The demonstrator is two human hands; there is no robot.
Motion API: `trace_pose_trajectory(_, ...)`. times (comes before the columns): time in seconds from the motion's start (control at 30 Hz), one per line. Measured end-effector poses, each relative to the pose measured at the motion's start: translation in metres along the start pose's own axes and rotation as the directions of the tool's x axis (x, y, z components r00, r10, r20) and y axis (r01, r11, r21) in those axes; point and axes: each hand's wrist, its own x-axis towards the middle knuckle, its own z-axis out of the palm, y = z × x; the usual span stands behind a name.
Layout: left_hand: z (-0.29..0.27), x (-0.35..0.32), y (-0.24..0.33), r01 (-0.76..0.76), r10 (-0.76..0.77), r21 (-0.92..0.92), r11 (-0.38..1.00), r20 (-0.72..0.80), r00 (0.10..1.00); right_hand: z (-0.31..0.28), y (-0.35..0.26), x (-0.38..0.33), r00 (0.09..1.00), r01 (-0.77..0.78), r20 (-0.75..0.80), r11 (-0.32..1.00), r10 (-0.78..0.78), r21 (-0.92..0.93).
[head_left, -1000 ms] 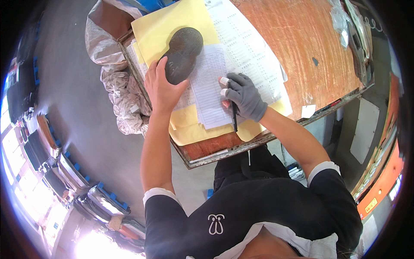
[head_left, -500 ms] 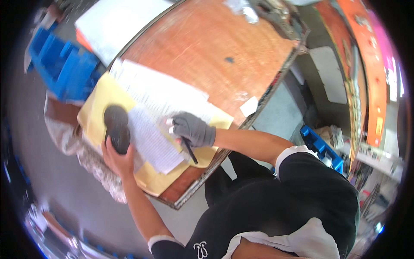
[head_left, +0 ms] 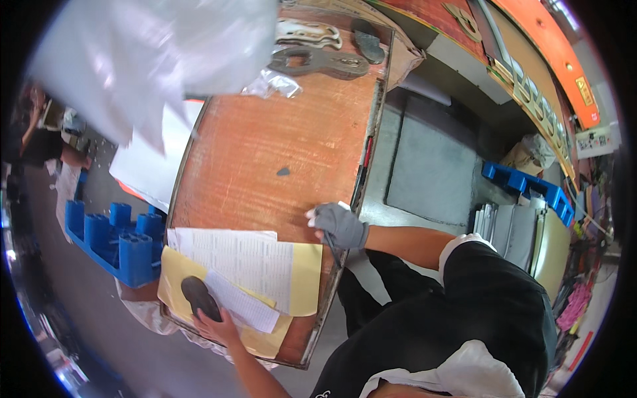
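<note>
A dark shoe sole (head_left: 200,298) lies on a yellow paper folder (head_left: 174,265) at the table's near left. My bare left hand (head_left: 217,327) grips its lower end, fingertips at the edge. My right hand (head_left: 340,227), in a grey glove with bare fingertips, is closed round a black pen (head_left: 332,251) pointing down. It hovers near the table's right edge, beside the papers. Printed sheets (head_left: 229,251) and a smaller lined sheet (head_left: 255,315) lie on the yellow folder.
The worn orange-brown table (head_left: 265,139) bears a small dark scrap (head_left: 283,172), with sole-shaped templates (head_left: 322,62) at its far end. A large translucent plastic sheet (head_left: 172,53) hangs at upper left. Blue pallets (head_left: 126,249) stand left; a person (head_left: 40,129) is at far left.
The whole view has turned and shifted. My right hand with the pen has moved off the papers toward the table's right edge. My left hand stays at the sole.
</note>
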Motion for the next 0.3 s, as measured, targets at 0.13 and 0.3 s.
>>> trace_pose_trajectory(0.13,0.001,-0.012,0.099,-0.230,0.227,-0.054,0.972,-0.056,0.972,-0.051,0.055,-0.004,0.995,-0.047,-0.099,0.981,0.028,-0.190)
trace_pose_trajectory(0.3,0.009,0.032,0.283,-0.283,0.423,-0.491,0.824,0.200,0.884,-0.091,0.126,-0.016,0.990,-0.140,0.001,0.976,0.142,-0.164)
